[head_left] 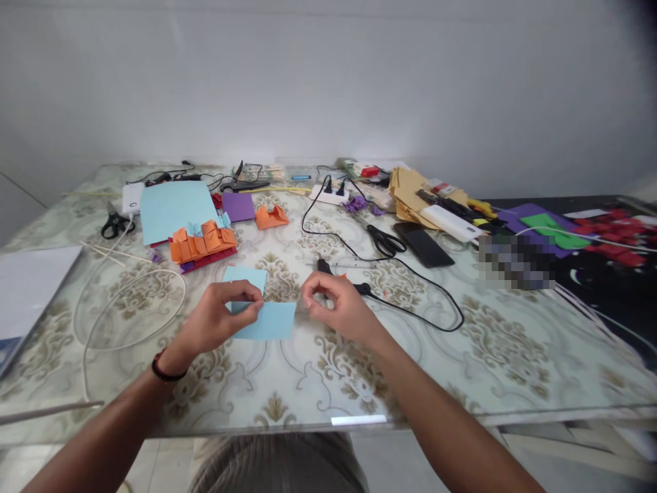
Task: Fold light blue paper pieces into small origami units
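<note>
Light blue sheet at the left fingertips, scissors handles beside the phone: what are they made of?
Light blue sheet: matte paper or light card, probably; it looks thin and straight-edged.
Scissors handles: smooth plastic, seemingly, going by even black colour and rounded loops.

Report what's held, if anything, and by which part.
Left hand appears to pinch the nearer light-blue paper by its upper edge; nothing visible in the right hand.

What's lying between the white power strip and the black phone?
In the head view, crumpled purple paper, black-handled scissors and black cable lie between the power strip and the phone.
</note>
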Available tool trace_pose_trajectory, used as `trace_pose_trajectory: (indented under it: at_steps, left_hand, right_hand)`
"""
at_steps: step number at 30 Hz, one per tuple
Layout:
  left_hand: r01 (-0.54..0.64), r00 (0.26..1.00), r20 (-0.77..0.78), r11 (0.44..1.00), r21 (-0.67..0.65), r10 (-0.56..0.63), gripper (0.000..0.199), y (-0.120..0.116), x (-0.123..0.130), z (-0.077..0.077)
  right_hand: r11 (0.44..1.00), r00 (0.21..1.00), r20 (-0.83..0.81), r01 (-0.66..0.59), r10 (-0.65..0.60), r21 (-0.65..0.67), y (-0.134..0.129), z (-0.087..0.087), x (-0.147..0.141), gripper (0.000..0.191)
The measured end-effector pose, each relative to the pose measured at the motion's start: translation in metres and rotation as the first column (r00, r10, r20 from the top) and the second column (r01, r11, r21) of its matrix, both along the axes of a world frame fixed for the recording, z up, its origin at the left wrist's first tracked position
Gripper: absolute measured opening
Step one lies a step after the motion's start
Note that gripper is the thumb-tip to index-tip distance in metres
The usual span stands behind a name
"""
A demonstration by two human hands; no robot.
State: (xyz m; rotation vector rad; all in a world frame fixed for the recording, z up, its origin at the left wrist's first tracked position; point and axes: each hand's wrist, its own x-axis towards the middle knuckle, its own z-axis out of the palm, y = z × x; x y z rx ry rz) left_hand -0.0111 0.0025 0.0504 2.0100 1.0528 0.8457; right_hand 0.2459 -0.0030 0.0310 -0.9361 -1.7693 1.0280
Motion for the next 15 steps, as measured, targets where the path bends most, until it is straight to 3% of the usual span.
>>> trace_pose_trajectory:
  at_steps: [7, 15]
  left_hand:
    - [0.089, 0.995, 0.042, 0.993, 0.073, -0.092, 0.006, -0.011, 0.018, -0.014]
    - [0.164, 0.985, 0.037, 0.986, 0.036, -0.166, 0.015, -0.013, 0.019, -0.013]
  right_hand:
    - [0.995, 0.996, 0.063, -0.068, 0.064, 0.069, -0.011, -0.008, -0.022, 0.001]
    - [0.995, 0.994, 0.074, -0.087, 0.084, 0.044, -0.012, -0.012, -0.023, 0.011]
